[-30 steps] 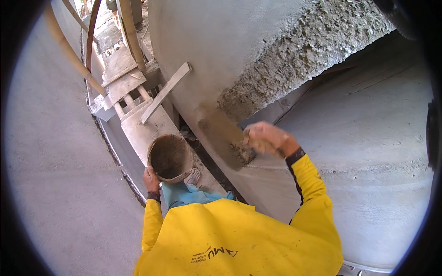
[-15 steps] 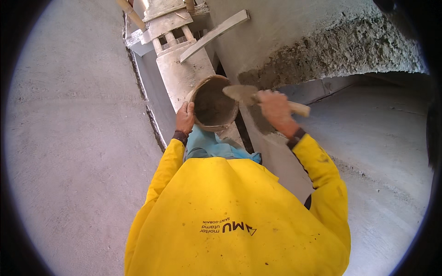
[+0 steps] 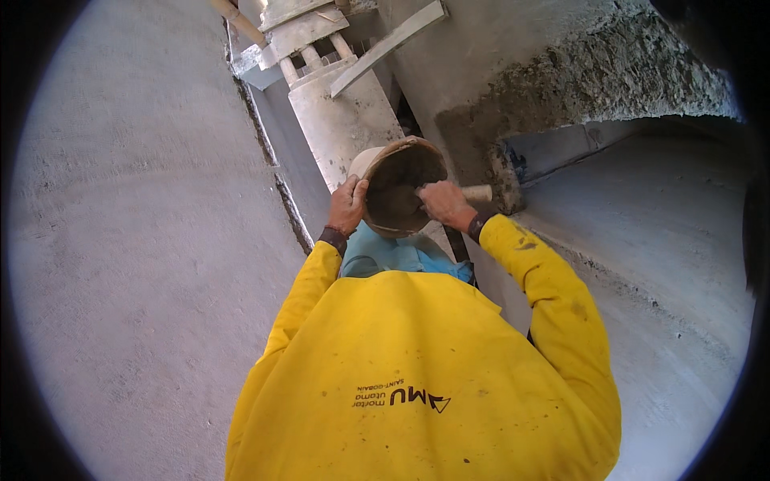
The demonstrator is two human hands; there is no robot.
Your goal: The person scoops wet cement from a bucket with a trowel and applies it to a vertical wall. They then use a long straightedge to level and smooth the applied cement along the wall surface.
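1. The right hand (image 3: 447, 205), closed around the trowel (image 3: 479, 193), has moved from beside the bucket (image 3: 365, 163) into its mouth, mid-frame; the blade is now mostly hidden.
2. The left hand (image 3: 346, 204) grips the bucket's left rim.
3. Work now seems centred on the bucket, not the damp wall patch (image 3: 469, 148) upper right of centre.

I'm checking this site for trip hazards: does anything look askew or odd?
Yes: beyond the bucket, a pale bar lies askew, slanting from the walkway toward the right-hand wall, out of line with the walkway's length.
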